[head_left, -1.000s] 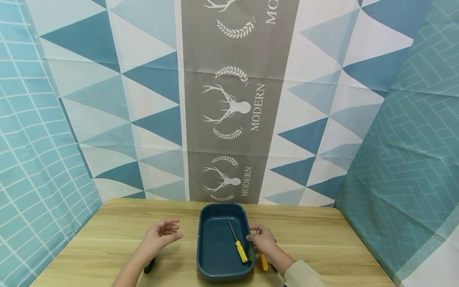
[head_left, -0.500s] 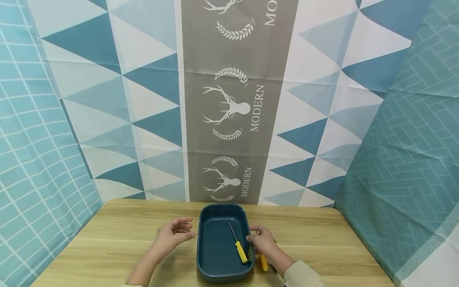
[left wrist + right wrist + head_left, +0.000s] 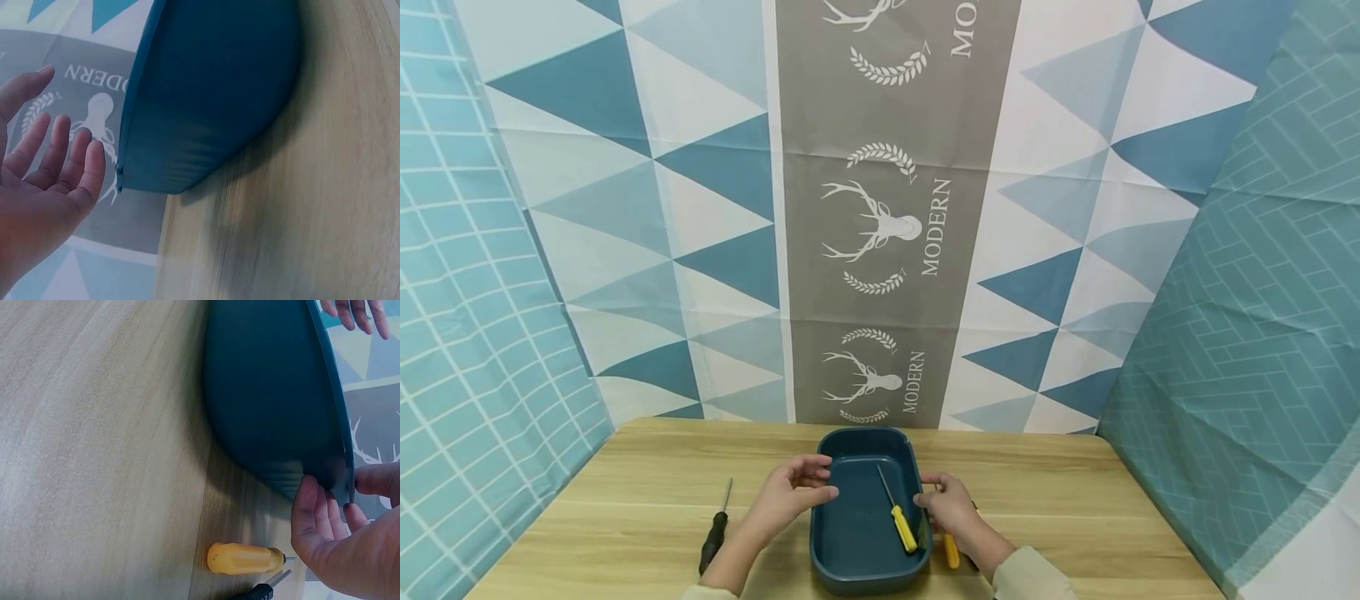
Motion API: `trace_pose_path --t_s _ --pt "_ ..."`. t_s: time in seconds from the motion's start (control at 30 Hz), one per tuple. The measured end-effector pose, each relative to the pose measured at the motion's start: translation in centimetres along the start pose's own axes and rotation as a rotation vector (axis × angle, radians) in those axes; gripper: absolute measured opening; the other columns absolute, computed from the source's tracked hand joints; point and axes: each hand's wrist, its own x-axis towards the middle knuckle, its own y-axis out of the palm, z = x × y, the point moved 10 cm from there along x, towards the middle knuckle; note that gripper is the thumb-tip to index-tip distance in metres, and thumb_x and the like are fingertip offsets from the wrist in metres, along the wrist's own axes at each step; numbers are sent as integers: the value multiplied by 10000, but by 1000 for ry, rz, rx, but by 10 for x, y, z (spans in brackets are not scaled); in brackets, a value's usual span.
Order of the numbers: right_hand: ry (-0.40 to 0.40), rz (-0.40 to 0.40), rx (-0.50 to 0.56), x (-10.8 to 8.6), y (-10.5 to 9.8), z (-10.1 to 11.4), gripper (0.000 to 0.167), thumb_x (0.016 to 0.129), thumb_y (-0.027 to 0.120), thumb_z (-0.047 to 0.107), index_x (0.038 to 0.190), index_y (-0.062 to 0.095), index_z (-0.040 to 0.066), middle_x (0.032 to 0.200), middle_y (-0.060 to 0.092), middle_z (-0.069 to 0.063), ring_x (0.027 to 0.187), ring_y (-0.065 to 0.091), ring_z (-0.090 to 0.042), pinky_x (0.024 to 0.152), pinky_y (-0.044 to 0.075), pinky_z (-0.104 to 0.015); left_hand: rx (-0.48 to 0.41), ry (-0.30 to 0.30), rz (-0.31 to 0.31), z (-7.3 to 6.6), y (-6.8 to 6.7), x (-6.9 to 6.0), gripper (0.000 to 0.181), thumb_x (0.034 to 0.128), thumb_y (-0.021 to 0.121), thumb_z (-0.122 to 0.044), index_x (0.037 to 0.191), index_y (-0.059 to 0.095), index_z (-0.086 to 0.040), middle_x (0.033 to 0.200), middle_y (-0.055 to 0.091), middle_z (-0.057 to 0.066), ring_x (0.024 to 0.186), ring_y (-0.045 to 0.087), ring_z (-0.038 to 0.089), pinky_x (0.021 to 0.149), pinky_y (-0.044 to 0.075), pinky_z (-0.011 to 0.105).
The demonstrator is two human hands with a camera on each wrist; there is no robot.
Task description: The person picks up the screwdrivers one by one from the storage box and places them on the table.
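Observation:
A dark blue rectangular bin (image 3: 850,542) stands on the table, and a screwdriver with a yellow handle (image 3: 904,528) lies inside it. My right hand (image 3: 951,504) grips the bin's right rim; in the right wrist view its fingers lie along the outer wall, with the thumb over the rim. My left hand (image 3: 786,498) hovers at the bin's left rim, fingers loosely bent, holding nothing. The left wrist view shows that hand (image 3: 53,181) apart from the bin wall (image 3: 206,94).
A black-handled screwdriver (image 3: 714,537) lies on the table left of the bin. Right of it are an orange-handled screwdriver (image 3: 244,558) and a black-handled tool (image 3: 256,592), partly hidden by my right arm. A patterned cloth (image 3: 872,208) hangs behind the wooden table (image 3: 1037,475).
My left hand has moved right, from over the table to the bin's left rim, uncovering the black-handled screwdriver. My right hand and the bin have stayed in place.

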Motion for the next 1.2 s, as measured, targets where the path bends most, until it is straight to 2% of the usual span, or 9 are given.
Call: trace_pose_path --t_s 0.17,0.33,0.57,0.77,1.2 --pt "5 1 -1 0 0 0 431 865 583 77 1268 469 -28 1010 527 -131 789 506 -203 655 515 -327 2 19 14 -3 9 2 474 797 732 -184 1213 557 -37 1080 607 110 907 575 159 738 508 242" --pt "3 2 5 0 -1 0 436 865 584 77 1270 465 -31 987 513 -118 771 494 -195 649 511 -321 -15 31 19 -4 16 5 460 796 730 -153 1199 557 -14 1095 596 182 895 574 168 732 503 232" --pt "-3 16 15 0 1 0 444 871 578 79 1280 454 -43 963 527 -104 758 505 -191 639 509 -320 25 38 27 -5 25 7 456 788 739 -183 1175 571 -9 1073 608 194 885 593 162 729 504 219" --pt "8 8 3 0 0 0 436 866 582 81 1269 466 -37 1077 535 -171 833 542 -228 667 523 -341 27 39 38 -8 34 9 433 793 736 -170 1164 576 -17 1034 624 106 894 590 161 731 504 229" --pt "-4 12 7 2 0 -2 441 868 584 91 1274 466 -32 1140 547 -199 884 559 -241 689 527 -363 23 21 74 -3 56 13 409 802 725 -161 1146 578 3 1034 604 157 846 575 153 684 515 267"
